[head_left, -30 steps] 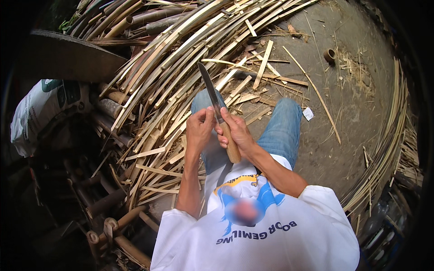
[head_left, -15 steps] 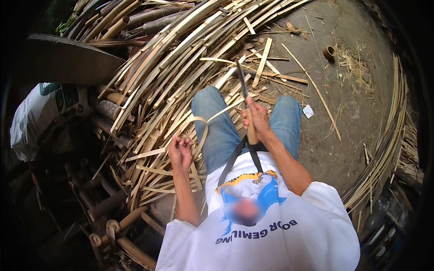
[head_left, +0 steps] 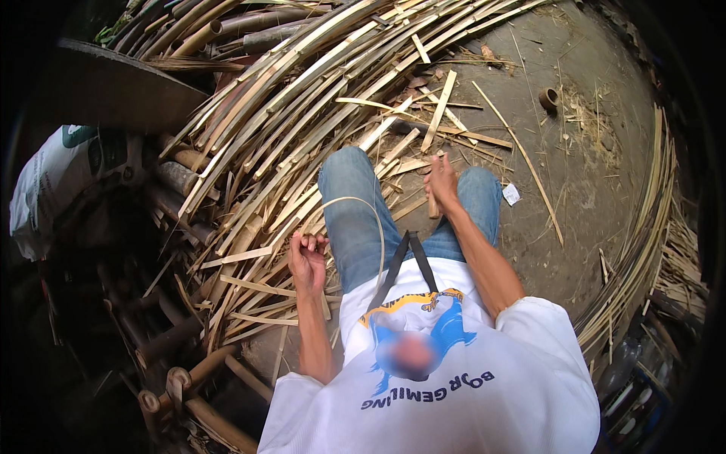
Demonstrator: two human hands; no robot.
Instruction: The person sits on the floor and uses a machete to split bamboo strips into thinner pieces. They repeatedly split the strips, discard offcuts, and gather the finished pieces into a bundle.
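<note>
My left hand (head_left: 308, 261) is closed beside my left knee, its curled fingers at the end of a thin, pale bamboo strip (head_left: 349, 199). The strip arches over my left thigh and bends down toward my lap. My right hand (head_left: 442, 185), above the inner side of my right knee, is wrapped round the wooden handle of a knife (head_left: 433, 206). Only the handle's lower end shows clearly; the blade is hard to make out. A black strap (head_left: 408, 250) hangs at my waist.
Long split bamboo slats (head_left: 302, 113) lie piled ahead and to my left. Loose pieces (head_left: 440, 112) are scattered beyond my knees. A bundle of thin strips (head_left: 643, 250) curves along the right. A bamboo ring (head_left: 548, 98) rests on the floor. Left are a white sack (head_left: 57, 185) and a bamboo frame (head_left: 212, 367).
My right hand has moved slightly up and right, and the knife has turned so its blade no longer shows clearly. The looped strip has opened into a wider arch dropping toward my lap.
</note>
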